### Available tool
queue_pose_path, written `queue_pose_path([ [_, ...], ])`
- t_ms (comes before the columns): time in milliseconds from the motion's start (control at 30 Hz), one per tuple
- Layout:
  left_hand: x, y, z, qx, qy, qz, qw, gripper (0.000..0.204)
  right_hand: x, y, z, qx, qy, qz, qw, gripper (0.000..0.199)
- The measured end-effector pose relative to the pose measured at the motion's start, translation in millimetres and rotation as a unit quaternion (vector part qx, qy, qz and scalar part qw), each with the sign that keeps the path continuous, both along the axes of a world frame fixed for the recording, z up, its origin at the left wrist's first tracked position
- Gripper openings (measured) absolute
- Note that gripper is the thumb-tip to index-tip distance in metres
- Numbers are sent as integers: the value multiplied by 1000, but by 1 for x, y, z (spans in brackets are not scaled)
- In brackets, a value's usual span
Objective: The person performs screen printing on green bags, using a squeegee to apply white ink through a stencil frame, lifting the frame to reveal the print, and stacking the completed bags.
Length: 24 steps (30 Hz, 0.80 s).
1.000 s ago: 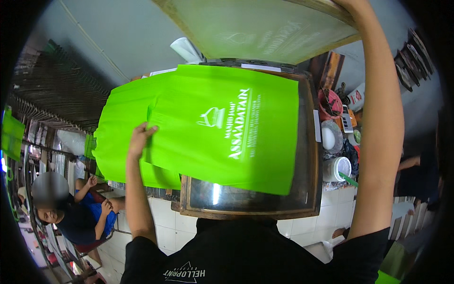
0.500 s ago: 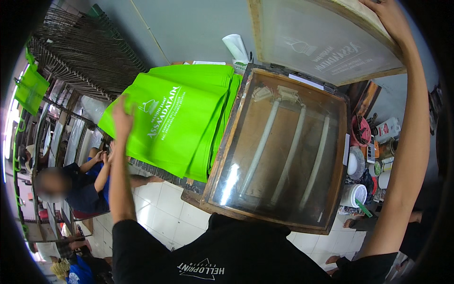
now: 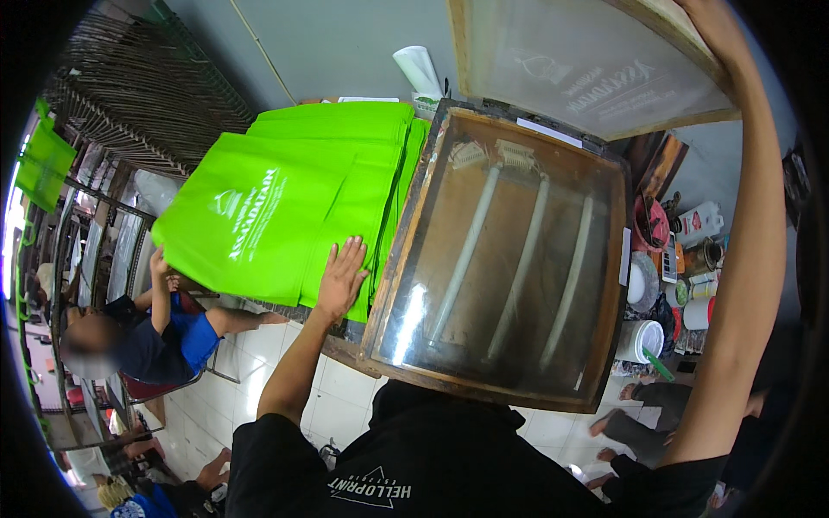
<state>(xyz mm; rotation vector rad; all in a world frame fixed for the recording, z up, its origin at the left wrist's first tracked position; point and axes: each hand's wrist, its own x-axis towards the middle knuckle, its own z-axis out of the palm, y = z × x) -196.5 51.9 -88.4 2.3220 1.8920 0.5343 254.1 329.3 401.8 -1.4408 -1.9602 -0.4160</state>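
1. Left hand (image 3: 344, 274): released, palm down on the near right part of the stack of green sheets (image 3: 337, 118), fingers apart, gripping nothing. Whether it touches the top sheet or the one below: cannot tell.
2. Printed green sheet (image 3: 194, 188): lies on the stack, left of the glass-topped box (image 3: 518, 332), white print facing up. A co-worker's hand (image 3: 159, 263) is at its near left corner.
3. Risk, smear: if the ink is wet (not determinable by eye), a palm or a folded-over sheet sliding across the print could spoil it.
4. Risk, drag: a tug at that corner might pull lower sheets along, should the left hand's pressure be light or misplaced.
5. Risk, drop: the screen frame (image 3: 596, 79) stands tilted up behind the box; a slip of the right hand (image 3: 721, 34) could let it fall onto the glass.
6. Pose, left: forearm rises from the lower edge, elbow bent, fingers pointing away from the body.
7. Pose, right: arm reaches long and high past the box's right side, hand at the frame's upper rim. Fingertips cut off; closure cannot be judged.
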Motion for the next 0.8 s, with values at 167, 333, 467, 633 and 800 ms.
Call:
queue_pose_path([
  [167, -34, 24, 72, -144, -447, 152, 870, 58, -6, -14, -5, 16, 25, 26, 999, 48],
  [333, 62, 43, 202, -267, -468, 20, 842, 73, 10, -6, -9, 27, -4, 25, 999, 55],
  [467, 157, 44, 111, -138, 48, -234, 961, 73, 10, 17, -7, 41, -12, 33, 999, 58],
  [633, 286, 34, 93, -62, 14, -298, 952, 87, 6, 3, -6, 14, -13, 25, 1000, 54],
  [800, 370, 38, 87, -86, -96, -372, 919, 88, 14, -4, -5, 10, -41, 27, 999, 50],
])
